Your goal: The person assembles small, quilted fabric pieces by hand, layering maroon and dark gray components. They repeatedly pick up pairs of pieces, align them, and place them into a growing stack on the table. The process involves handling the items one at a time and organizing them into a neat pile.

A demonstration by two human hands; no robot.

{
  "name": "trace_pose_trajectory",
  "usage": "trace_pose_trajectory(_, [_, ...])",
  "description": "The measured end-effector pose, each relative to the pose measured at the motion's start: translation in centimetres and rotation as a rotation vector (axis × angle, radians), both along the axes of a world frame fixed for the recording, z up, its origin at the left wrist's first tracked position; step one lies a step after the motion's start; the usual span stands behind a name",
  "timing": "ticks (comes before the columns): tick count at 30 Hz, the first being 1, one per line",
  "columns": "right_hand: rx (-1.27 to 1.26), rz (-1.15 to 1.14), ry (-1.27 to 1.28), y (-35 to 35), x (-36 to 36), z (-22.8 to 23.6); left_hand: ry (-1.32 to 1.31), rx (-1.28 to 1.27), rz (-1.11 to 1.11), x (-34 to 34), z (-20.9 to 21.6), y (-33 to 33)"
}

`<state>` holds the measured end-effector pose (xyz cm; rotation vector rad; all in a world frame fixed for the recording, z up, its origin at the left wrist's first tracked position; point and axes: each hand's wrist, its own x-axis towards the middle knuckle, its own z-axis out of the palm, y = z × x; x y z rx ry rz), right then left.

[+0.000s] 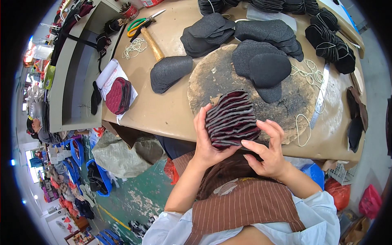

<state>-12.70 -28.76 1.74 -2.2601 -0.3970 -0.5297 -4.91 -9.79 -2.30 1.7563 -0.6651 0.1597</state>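
My left hand (207,143) is wrapped round a stack of dark red and grey padded fabric pieces (232,118), seen edge-on with its layers fanned. Fingers apart, my right hand (266,152) is at the stack's lower right edge, its fingertips touching or almost touching the layers. Behind the stack lies a round, worn chopping block (208,77). On it rest black foam-like cut pieces (269,69), some overlapping. More black cut pieces (169,73) lie left of the block, next to a wooden handle (152,44).
The brown-covered table (163,118) also bears dark red quilted pieces (118,96), scissors (145,24), loose white cord (134,47) and a metal ruler (320,96). Tied black bundles (330,41) stand at the far right. A grey shelf unit (73,81) borders the left side.
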Motion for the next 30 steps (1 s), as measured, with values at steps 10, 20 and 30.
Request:
trace_pose_trajectory(10, [0.040,0.062,-0.056,-0.3,0.2,-0.8,-0.027,-0.030,-0.009,-0.1,0.3,-0.3])
trace_pose_trajectory(20, [0.108,0.084,-0.052,-0.2,1.2,-0.3,-0.011,0.033,-0.065,-0.2,0.0,0.0])
trace_pose_trajectory(30, [0.038,0.001,0.092,-0.1,2.6,1.3,-0.038,-0.041,-0.017,-0.7,-1.0,-0.1])
